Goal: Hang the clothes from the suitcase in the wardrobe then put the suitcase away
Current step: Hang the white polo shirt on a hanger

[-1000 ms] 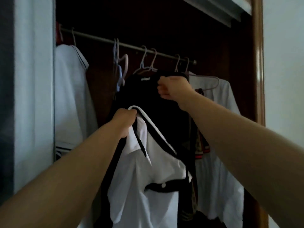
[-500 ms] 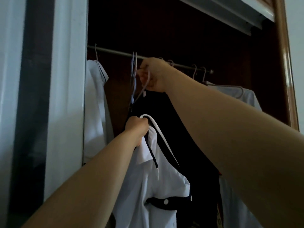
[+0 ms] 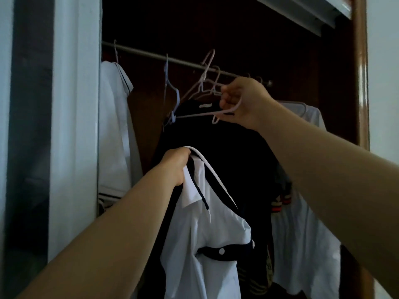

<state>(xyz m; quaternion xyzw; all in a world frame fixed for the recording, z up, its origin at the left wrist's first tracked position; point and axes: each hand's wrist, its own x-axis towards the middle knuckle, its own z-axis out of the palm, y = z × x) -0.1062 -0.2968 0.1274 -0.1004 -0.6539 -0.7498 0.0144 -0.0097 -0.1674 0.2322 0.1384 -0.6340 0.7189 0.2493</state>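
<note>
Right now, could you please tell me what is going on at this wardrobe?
A person is hanging clothes. The left hand grips a white shirt with dark trim by its collar, not yet on a hanger. The right hand holds an empty pale hanger, tilted, up by the rail. Other garments already hang there.

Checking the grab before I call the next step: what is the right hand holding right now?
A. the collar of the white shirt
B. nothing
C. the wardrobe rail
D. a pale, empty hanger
D: the right hand has its fingers curled round a pale hanger with no garment on it, just below the rail. It is the left hand that grips the white shirt at its collar.
</note>
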